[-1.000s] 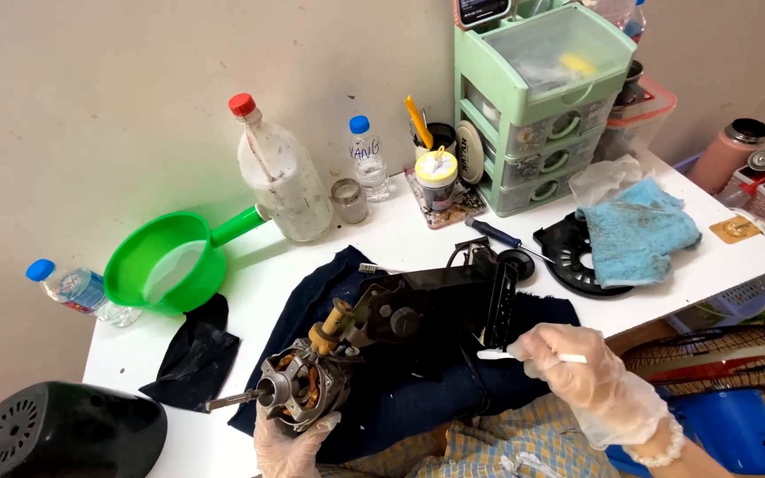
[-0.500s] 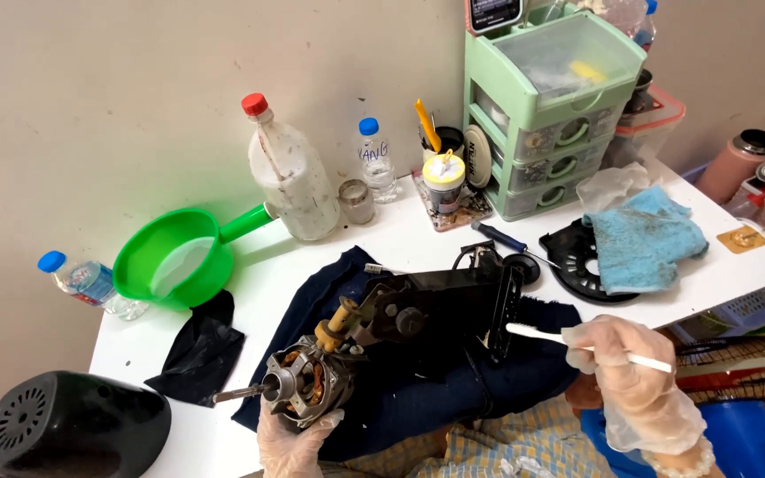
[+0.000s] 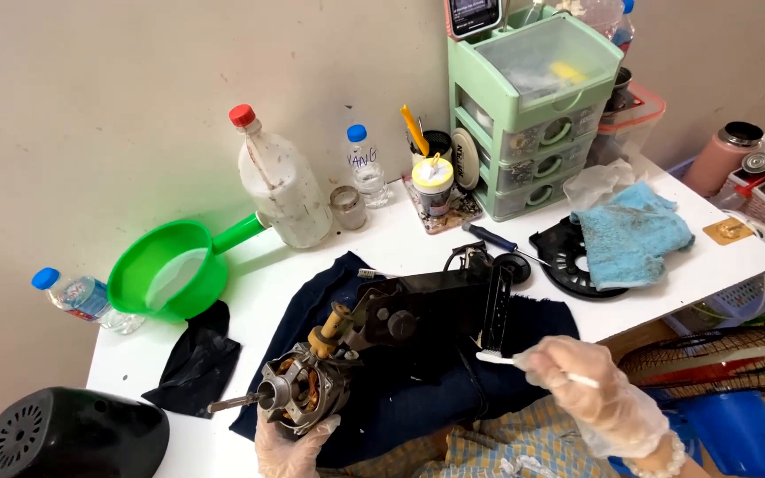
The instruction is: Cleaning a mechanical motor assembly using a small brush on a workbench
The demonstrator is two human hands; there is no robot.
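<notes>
Head view looks down on a white table (image 3: 382, 243) against a pale wall. Both hands wear thin clear gloves. The left hand (image 3: 289, 443), at the bottom edge, is closed under a fan motor (image 3: 298, 394), cupping its round end where copper windings show and a steel shaft juts out to the left. The motor joins a black housing (image 3: 427, 314) that lies on a dark blue cloth (image 3: 409, 398) spread over the table's near side. The right hand (image 3: 591, 389) pinches a white toothbrush (image 3: 515, 361) between its curled fingers, the bristled head pointing left and touching the black housing's right edge.

Behind the work, a green plastic dipper (image 3: 170, 279) sits at the left with a small blue-capped water bottle (image 3: 77, 296) lying beside it. A large cloudy bottle with a red cap (image 3: 281, 190) stands near the wall, a small glass jar (image 3: 347, 208) and a second blue-capped bottle (image 3: 367, 168) just right of it. A mint-green drawer unit (image 3: 533, 115) stands at the back right. A blue rag (image 3: 630, 235) lies over a black fan cover (image 3: 568, 261), with a screwdriver (image 3: 493, 237) close by. A black cloth (image 3: 195, 367) and a black fan base (image 3: 64, 438) sit at the lower left.
</notes>
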